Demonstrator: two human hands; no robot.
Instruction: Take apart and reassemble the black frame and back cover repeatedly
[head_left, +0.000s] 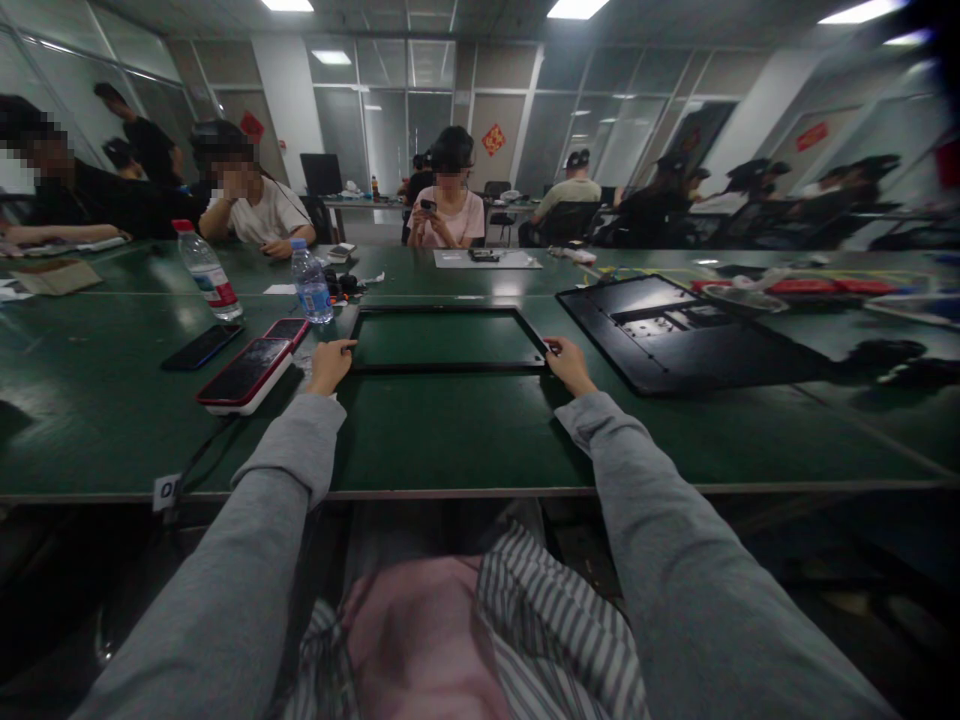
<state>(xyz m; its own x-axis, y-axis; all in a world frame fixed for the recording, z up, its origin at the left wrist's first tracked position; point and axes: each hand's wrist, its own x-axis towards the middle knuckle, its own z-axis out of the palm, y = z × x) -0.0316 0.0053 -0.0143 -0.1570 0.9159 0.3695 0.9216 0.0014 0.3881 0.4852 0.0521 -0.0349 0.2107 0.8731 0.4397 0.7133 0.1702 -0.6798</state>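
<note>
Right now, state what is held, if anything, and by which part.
A black frame, by its short sides: left hand at one, right hand at the other.

Head cam: wide view from wearer's head, facing fwd & angled down over own lap (420,640) & sleeves (247,520) at btm. Left hand (328,366) & right hand (570,366) mid-view, fairly near; table (450,435) spans full width; back wall (510,100) & ceiling lights (577,8) far off, up top.

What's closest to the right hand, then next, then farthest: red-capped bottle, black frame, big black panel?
1. Black frame: touching the right hand.
2. Big black panel: just to its right.
3. Red-capped bottle: far left.
</note>
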